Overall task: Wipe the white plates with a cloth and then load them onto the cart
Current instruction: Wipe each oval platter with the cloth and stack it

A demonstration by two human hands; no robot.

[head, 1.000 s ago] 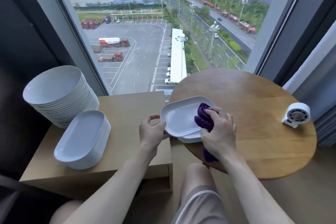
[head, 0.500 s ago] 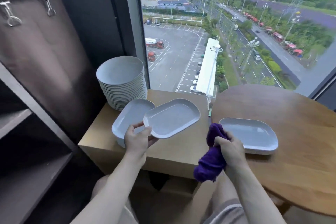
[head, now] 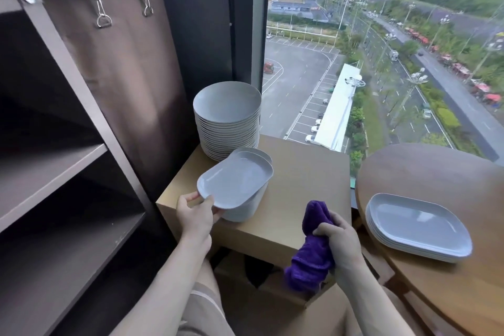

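Observation:
My left hand (head: 195, 213) pinches the near rim of a white oblong plate (head: 237, 179), holding it tilted just over a stack of like plates (head: 246, 206) on the low wooden side table (head: 302, 194). A bunched purple cloth (head: 313, 259) is gripped in my right hand (head: 341, 243), which hangs in front of the side table's near edge. On the round wooden table (head: 436, 172) to the right lies another stack of oblong plates (head: 417, 226). The dark cart (head: 54, 172) with its shelves stands at the left.
A tall stack of round white plates (head: 227, 120) stands at the back of the side table, against the window. A brown fabric bag (head: 120, 63) hangs on the cart's side by metal clips. My knees are below the tables.
My view has swung left toward the cart. My left hand carried the wiped plate off the round table and over the left stack. My right hand drew back with the cloth.

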